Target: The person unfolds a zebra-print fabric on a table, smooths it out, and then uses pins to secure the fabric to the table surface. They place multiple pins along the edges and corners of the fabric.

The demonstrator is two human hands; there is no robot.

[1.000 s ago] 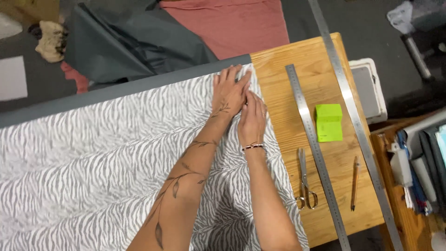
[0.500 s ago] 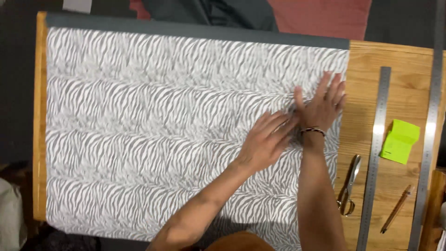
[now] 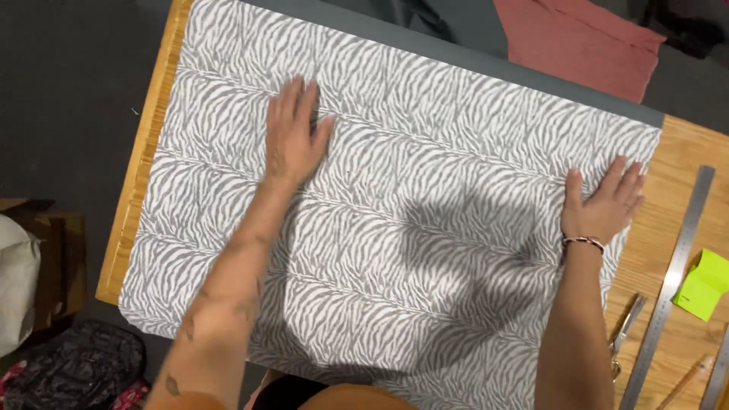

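A wooden table [image 3: 687, 163] is filling most of the view, and a zebra-striped fabric [image 3: 425, 250] is lying spread flat over nearly all of it, reaching from the table's left edge to near its right end. A grey strip [image 3: 531, 72] is showing along the fabric's far edge, and a red cloth [image 3: 577, 42] is lying beyond it on the dark floor. The left hand [image 3: 292, 137] is pressing flat on the fabric toward its far left part, fingers stretched out and close together, gripping nothing. The right hand [image 3: 604, 201] is resting flat near the fabric's right edge, fingers spread open, a bracelet [image 3: 583, 241] sitting on the wrist. The two hands are lying well apart. On the bare wood to the right, a steel ruler [image 3: 672, 281] is lying beside the fabric, with scissors [image 3: 624, 326] partly hidden by the right forearm, a green notepad [image 3: 705, 285], and a pencil [image 3: 687, 383] near the bottom edge.
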